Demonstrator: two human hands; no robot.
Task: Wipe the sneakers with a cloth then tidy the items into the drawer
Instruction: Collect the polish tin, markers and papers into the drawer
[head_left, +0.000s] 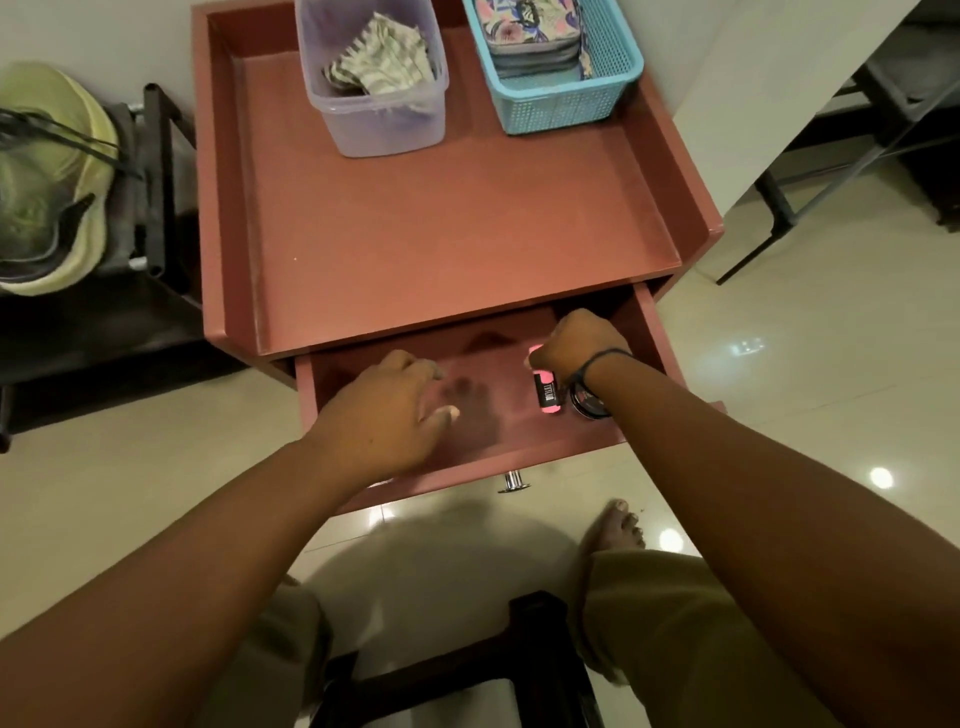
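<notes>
— So, nearest first?
— Left hand (387, 410), fingers loosely curled, holds nothing, over the open drawer (641, 332) at centre.
— Right hand (574, 340)?
— Fist closed round a pink bottle (546, 396) inside the drawer's right end.
— Farther up?
— Clear tub (382, 122) with a cloth (382, 62), blue basket (563, 106); sneaker (49, 176) at left edge.

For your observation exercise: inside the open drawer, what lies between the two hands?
Nothing: the head view shows only bare drawer floor between the left hand and the right hand.

A home: tiled floor (779, 415), shoe rack (156, 208), bedside cabinet (467, 234).
</notes>
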